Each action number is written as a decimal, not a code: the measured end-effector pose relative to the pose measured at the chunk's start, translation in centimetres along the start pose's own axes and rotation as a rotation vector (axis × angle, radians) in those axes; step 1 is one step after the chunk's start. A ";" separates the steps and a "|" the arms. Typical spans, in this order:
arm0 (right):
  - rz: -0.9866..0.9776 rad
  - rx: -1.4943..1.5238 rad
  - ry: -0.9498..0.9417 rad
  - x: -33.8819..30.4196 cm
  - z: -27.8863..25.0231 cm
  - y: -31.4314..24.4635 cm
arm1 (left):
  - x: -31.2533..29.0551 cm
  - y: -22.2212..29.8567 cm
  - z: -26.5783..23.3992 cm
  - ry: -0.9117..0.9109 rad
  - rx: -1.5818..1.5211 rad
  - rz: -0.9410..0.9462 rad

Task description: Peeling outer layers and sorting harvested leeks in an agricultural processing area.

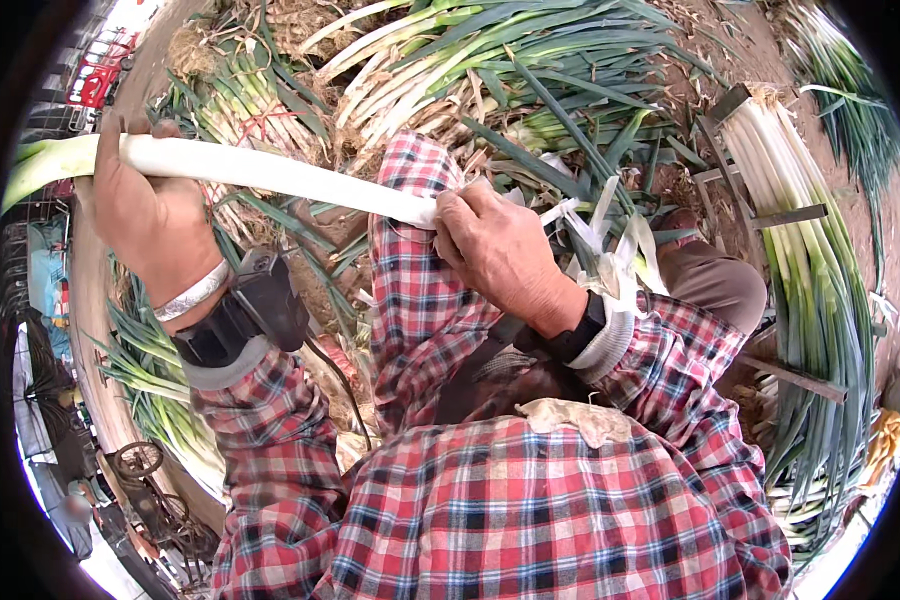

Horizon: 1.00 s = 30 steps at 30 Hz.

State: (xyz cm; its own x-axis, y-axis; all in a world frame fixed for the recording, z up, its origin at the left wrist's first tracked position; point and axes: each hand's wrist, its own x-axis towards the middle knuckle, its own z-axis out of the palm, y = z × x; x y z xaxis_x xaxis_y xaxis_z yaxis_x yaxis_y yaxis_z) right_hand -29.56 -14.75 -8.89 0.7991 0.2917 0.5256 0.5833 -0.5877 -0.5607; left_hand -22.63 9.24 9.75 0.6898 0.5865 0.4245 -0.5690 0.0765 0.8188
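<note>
A long white leek [270, 170] with a pale green top runs from the upper left toward the middle. My left hand [145, 215] is closed around its upper stalk. My right hand [495, 250] grips its lower end, where thin white peeled skin strips [610, 235] hang off to the right. Both wrists wear black bands, and the left one also has a silver bracelet [192, 292]. The sleeves are red plaid.
A heap of unpeeled leeks [490, 60] with green leaves and dry roots lies ahead. Cleaned white leeks [810, 260] are stacked in a wooden frame at right. More leeks [155, 400] lie at lower left, near a small cart wheel [138, 460].
</note>
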 end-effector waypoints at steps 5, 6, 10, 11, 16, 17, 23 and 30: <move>-0.060 -0.105 -0.038 0.2 0.0 -0.3 | -2.2 1.1 0.8 -0.074 0.035 0.097; -0.062 -0.098 -0.022 0.2 0.1 -0.2 | -2.3 0.9 1.3 0.008 0.025 0.141; -0.008 -0.030 -0.012 0.5 0.6 0.6 | -3.9 1.4 2.1 -0.029 -0.051 0.168; -0.007 -0.029 -0.008 0.6 0.7 0.9 | -3.7 1.5 1.7 -0.034 -0.052 0.169; 0.369 0.302 0.005 0.8 0.6 3.5 | -1.7 0.7 -0.8 -0.434 -0.346 -0.058; 0.494 0.443 -0.009 1.1 0.9 3.4 | -1.7 2.2 -1.6 -0.429 -0.323 -0.042; 0.423 0.302 0.053 -1.0 -0.9 4.7 | -1.4 2.3 -3.3 -0.527 -0.460 -0.188; 0.086 0.116 -0.058 -1.2 -0.6 0.5 | -1.0 2.0 -3.5 -0.408 -0.361 -0.210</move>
State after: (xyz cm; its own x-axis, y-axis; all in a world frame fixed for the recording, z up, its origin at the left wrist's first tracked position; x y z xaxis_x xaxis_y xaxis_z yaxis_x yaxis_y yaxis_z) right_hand -30.35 -15.87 -9.42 0.8520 0.2892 0.4365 0.5226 -0.5221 -0.6741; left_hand -26.00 11.58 9.60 0.8805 0.1761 0.4402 -0.4682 0.4694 0.7486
